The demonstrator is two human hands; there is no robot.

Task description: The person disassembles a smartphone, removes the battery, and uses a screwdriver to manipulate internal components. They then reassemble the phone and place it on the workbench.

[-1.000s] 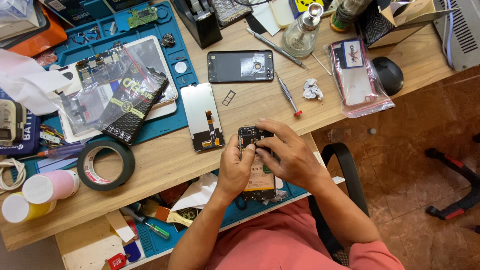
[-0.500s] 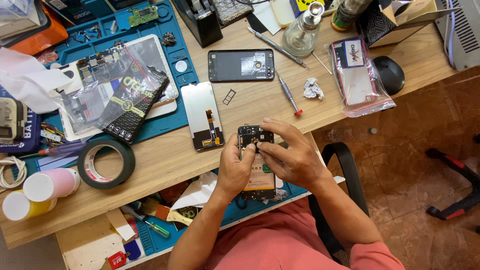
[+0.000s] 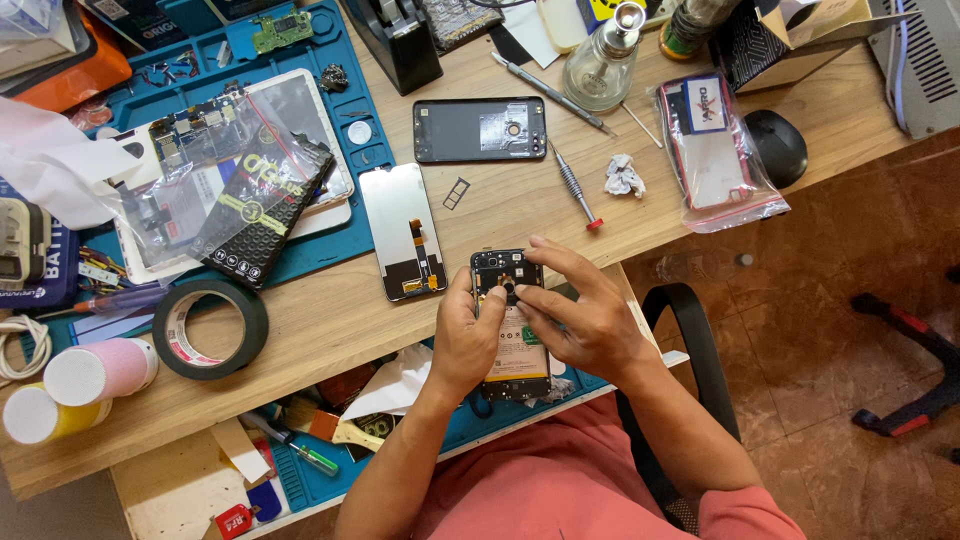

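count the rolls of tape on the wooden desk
3, all at the desk's left end: a wide black roll lying flat, a pink roll on its side, and a yellow roll beside it at the near-left corner. Clutter may hide others.

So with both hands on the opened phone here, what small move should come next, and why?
Probably press the small part down with the right hand, whose fingertips pinch it near the camera end of the opened phone. The left hand already braces the phone's edge, and the screwdriver lies untouched on the desk.
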